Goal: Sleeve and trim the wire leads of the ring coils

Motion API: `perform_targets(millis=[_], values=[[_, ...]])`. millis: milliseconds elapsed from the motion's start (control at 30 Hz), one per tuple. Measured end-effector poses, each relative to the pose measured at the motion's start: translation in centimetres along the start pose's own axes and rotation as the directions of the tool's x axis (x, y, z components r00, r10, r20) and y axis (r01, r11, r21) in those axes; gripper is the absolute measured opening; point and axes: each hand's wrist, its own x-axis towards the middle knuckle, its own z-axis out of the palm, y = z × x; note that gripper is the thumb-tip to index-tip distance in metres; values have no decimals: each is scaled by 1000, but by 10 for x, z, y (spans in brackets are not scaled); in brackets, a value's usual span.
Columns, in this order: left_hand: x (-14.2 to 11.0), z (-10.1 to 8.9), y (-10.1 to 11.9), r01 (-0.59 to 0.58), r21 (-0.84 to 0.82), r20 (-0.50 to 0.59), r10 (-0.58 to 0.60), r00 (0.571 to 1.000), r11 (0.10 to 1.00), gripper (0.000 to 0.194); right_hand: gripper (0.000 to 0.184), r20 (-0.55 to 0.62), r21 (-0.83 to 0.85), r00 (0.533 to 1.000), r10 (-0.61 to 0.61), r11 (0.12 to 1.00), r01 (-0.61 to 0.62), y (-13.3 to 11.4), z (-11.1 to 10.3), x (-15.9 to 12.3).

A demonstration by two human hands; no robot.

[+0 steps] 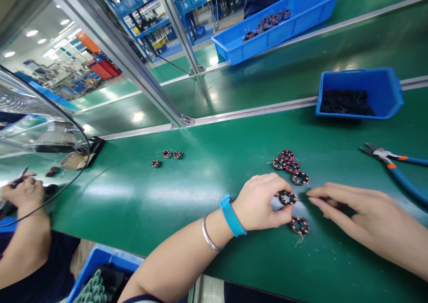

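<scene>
Toward the left of the green bench [187,222], three small wound rings [177,155] are lying near one another; further right, the left hand [259,202] is pinching a dark ring with copper windings [293,199] by its rim, between thumb and fingers. That ring is sitting just above the bench top, between a loose ring [305,226] on the near side and a cluster of four rings [293,171] on the far side. It is looking light and stiff in the body, probably easy to grip by its outer edge, while its windings are likely needing a gentler touch. Its open face is pointing up toward the head, and, being round, it is showing no clear long axis; its thin leads [302,199] are running rightward, seemingly bendable and easily kinked. At their far end the right hand [361,209] is pinching them between thumb and forefinger, and beyond it, blue-handled pliers [381,152] are resting with their jaws pointing leftward.
</scene>
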Motion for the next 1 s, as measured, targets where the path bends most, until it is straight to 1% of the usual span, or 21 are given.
perform_targets(millis=[133,300,400,467,600,733,833,900,1000], values=[[0,0,0,11,-4,-3,-11,1000,1000,18,22,13,-28,998,-67,997,67,4,2,-2],[0,0,0,-15,-18,-17,15,1000,1000,19,25,54,13,995,-83,996,83,2,-1,1],[0,0,0,-4,-9,-5,4,1000,1000,20,27,61,8,994,-87,996,87,1,-1,2],[0,0,0,8,-2,4,-8,1000,1000,20,27,58,14,996,-70,998,69,2,2,2],[0,0,1,21,2,12,-21,1000,1000,20,24,74,39,997,21,999,-24,-1,8,1],[0,-1,4,46,20,14,-47,999,999,19,20,61,25,994,92,995,-94,-4,14,0],[1,-1,5,37,23,16,-37,999,999,19,18,106,26,985,139,989,-142,-3,16,-1],[1,-2,6,36,34,25,-37,999,999,19,18,126,42,980,153,986,-160,-2,16,-2],[1,-2,8,49,52,35,-51,998,997,19,19,120,77,982,147,985,-157,-4,16,-3]])
